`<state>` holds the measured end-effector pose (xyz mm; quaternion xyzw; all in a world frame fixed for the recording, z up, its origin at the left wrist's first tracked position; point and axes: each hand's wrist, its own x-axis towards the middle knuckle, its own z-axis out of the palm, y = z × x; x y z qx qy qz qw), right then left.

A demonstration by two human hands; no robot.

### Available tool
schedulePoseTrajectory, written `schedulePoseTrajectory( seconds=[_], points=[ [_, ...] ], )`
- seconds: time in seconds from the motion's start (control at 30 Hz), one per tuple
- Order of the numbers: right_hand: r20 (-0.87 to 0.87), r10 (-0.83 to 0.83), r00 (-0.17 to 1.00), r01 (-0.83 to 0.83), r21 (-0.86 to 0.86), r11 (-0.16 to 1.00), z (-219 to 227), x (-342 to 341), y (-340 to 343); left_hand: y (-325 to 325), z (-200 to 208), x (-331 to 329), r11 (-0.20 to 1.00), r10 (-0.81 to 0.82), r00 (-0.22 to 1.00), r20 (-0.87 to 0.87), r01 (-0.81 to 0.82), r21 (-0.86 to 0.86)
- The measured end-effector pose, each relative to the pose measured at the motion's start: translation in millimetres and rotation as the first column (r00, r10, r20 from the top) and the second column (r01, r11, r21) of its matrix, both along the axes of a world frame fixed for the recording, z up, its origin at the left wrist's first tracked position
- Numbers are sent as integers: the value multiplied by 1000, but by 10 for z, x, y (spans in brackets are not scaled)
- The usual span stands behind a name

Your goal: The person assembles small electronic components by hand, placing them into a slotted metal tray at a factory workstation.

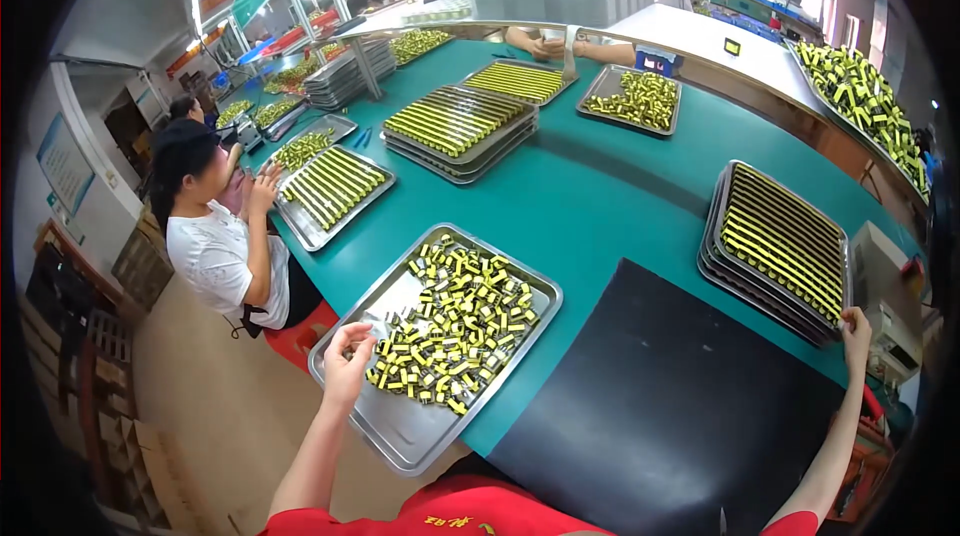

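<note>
A metal tray (413, 451) in front of me holds a loose heap of small yellow-and-black electronic parts (460, 321). Over its left side is my left hand (350, 358), fingers curled in toward the thumb; whatever they may pinch is too small to make out. Far to the right stands a stack of metal trays (712, 271), the top one filled with neat rows of the same parts (785, 241). My right hand (856, 334) grips the near right corner of that stack. How many trays its fingers hold is hidden.
A black mat (670, 396) lies on the green table (600, 216) between tray and stack. Further trays of parts (460, 121) stand toward the back. A co-worker in white (220, 246) handles a tray (330, 191) at left. A raised white shelf (700, 31) crosses the back.
</note>
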<state>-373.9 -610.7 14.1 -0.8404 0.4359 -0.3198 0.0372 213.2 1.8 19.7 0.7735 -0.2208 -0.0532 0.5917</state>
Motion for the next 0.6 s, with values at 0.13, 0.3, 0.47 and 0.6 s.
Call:
schedulePoseTrajectory(
  seconds=[0.13, 0.3, 0.47, 0.6],
  points=[
    [41, -31, 999, 28, 72, 997, 19, -51, -24, -49, -32, -70, 1000, 12, 1000, -11, -12, 3],
    [40, -43, 998, 36, 161, 986, 25, -196, -80, -82, -41, -124, 997, -52, 999, -6, 51, -59],
    [-121, -88, 989, 126, 353, 927, 219, -110, 53, -25, -91, -111, 998, -64, 998, 1, 64, -19],
    [-144, -8, 989, 37, 204, 978, 186, -217, -41, -25, -136, -82, 998, -58, 998, 39, 60, -32]
  ],
)
